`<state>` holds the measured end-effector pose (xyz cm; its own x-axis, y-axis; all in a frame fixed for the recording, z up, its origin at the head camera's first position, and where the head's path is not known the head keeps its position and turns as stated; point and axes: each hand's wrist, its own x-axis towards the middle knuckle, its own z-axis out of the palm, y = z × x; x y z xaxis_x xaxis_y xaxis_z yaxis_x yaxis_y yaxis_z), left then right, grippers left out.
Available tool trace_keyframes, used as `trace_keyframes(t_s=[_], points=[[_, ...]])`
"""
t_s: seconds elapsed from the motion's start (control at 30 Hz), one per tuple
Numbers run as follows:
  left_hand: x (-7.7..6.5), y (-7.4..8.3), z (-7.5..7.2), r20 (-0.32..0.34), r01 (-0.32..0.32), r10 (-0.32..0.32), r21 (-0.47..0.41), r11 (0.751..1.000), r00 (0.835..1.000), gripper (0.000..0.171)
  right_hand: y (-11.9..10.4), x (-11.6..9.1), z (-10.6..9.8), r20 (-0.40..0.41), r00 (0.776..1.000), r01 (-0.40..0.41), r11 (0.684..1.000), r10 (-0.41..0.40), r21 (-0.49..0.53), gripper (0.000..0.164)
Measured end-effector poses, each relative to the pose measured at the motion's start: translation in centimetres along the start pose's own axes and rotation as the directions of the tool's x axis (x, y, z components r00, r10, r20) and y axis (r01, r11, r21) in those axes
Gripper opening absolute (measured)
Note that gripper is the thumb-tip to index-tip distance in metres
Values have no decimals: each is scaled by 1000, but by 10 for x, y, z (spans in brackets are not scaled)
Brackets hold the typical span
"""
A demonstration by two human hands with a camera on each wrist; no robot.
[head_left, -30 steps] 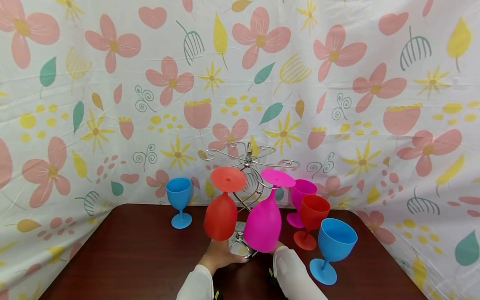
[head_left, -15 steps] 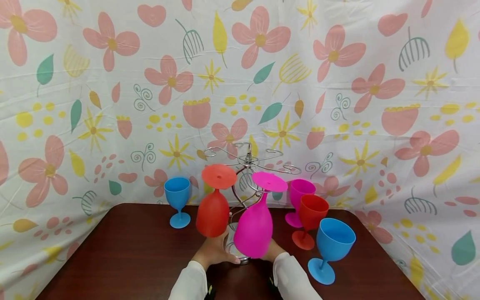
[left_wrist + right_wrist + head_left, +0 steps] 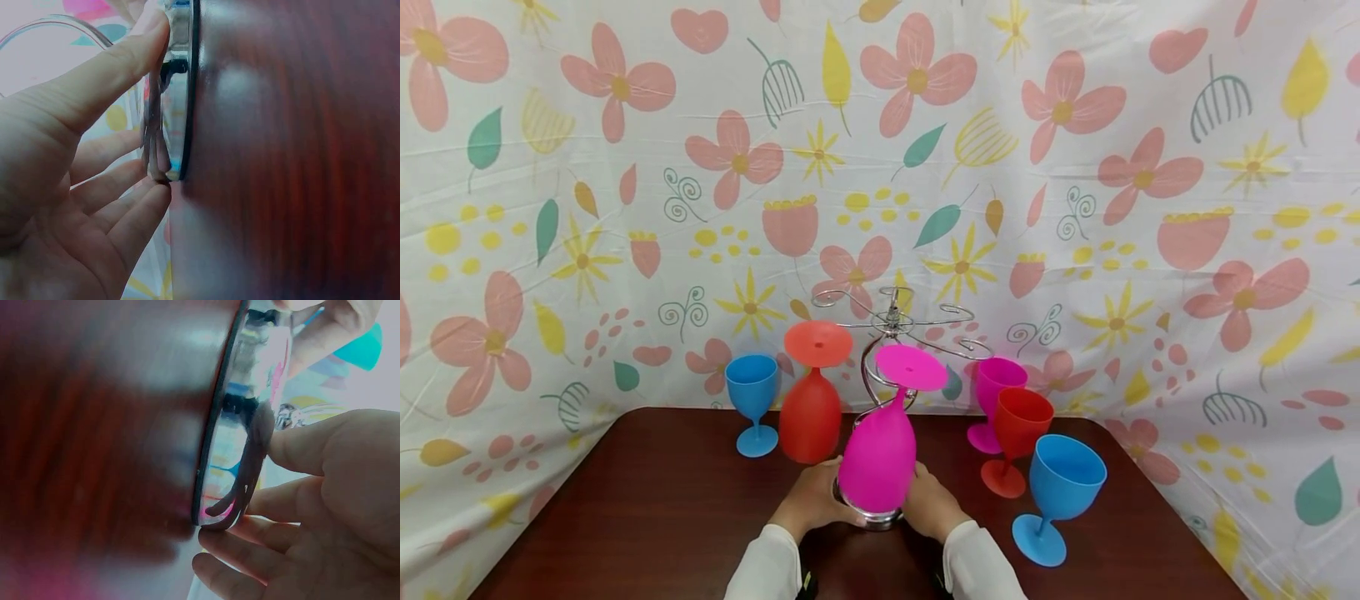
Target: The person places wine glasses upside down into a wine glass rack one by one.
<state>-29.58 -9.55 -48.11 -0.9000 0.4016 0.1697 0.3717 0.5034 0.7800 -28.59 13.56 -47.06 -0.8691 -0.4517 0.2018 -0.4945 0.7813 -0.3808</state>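
A chrome wine glass rack [image 3: 893, 317] with curled wire arms stands before me. Upside down from it hang a red goblet [image 3: 811, 417] on the left and a magenta goblet [image 3: 880, 454] in front, hiding much of the stem. My left hand [image 3: 811, 500] grips the left side of the round base, thumb along the front; in the left wrist view its fingers spread around the shiny base [image 3: 181, 106]. Opposite, my right hand [image 3: 934, 502] holds the right side; in the right wrist view its thumb and fingers lie around the base rim [image 3: 234, 444].
A blue goblet [image 3: 752, 387] stands upright at the back left of the dark wooden table [image 3: 625, 508]. To the right stand another magenta goblet [image 3: 997, 383], another red goblet [image 3: 1021, 421] and a larger-looking blue goblet [image 3: 1065, 479]. A flowered cloth [image 3: 880, 167] hangs behind.
The rack has turned, and its hanging red and magenta goblets have swung to the left. Both hands have stayed at the base, shifting slightly left; more of the right hand now shows.
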Motion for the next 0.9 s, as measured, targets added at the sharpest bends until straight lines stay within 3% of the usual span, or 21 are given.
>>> trace_keyframes(t_s=[0.1, 0.27, 0.47, 0.7, 0.8, 0.9], points=[[-2, 1, -1, -11, -13, 13, 14, 1000, 1000, 89, -1, 0, 0, 47, 998, -41, 999, 42, -23, 43], [-6, 1, 3, -11, -19, 19, 21, 1000, 1000, 84, 2, -2, 0, 78, 990, -120, 992, 116, 46, 48], [-10, 3, 11, -40, -18, 16, -43, 999, 999, 75, 10, 0, -3, 24, 993, -121, 978, 118, 172, 41], [-6, 10, 22, -138, -81, 55, -192, 978, 989, 79, 31, 19, -10, 86, 994, -105, 883, 74, 458, 38], [-5, 17, 29, -193, -86, 48, -190, 978, 980, 85, 36, 30, -9, 112, 990, -132, 859, 88, 495, 37], [-6, 25, 35, -221, -27, -10, -164, 986, 975, 96, 38, 41, -6, 122, 987, -154, 851, 106, 502, 34]])
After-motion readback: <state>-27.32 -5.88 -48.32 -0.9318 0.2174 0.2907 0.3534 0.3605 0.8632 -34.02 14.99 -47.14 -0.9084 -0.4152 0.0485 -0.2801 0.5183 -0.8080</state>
